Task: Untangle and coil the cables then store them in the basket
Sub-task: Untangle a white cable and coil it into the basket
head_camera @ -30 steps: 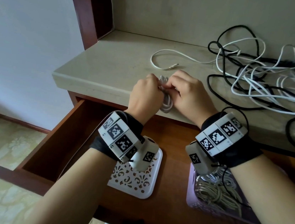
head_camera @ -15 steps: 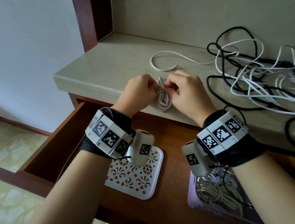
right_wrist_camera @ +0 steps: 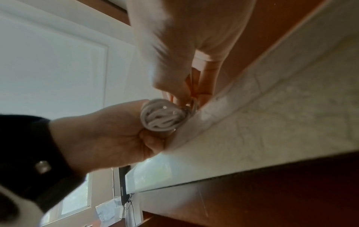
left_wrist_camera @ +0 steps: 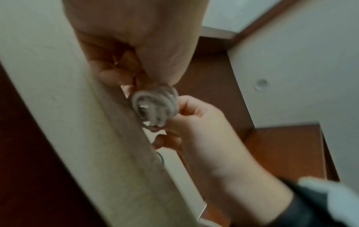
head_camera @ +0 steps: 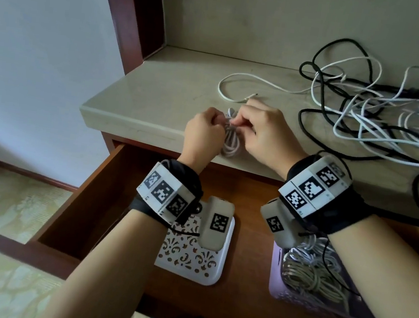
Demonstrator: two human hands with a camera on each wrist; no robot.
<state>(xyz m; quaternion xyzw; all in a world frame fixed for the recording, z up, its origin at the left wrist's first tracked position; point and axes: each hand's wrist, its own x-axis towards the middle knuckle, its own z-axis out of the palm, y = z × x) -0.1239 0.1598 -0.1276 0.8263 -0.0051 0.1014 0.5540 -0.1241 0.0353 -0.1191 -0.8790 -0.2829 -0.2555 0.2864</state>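
Head: left hand (head_camera: 201, 134) and right hand (head_camera: 264, 131) both pinch small white coil (head_camera: 230, 141) at front edge of surface (head_camera: 158, 94), probably securing its tail; purple basket (head_camera: 274, 285) waits in drawer below

Left wrist: coil (left_wrist_camera: 155, 106) end-on between both grips

Right wrist: the same, coil (right_wrist_camera: 163, 117) against surface lip

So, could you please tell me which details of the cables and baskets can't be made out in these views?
- Coiled white cable: head view; left hand and right hand cover its top, hiding any wrap or knot.
- Same coil, wrist views: blurred; the loose end can't be traced.
- Purple basket: head view; right forearm hides much of its contents.
- Tangled cables: cut off by the right edge.
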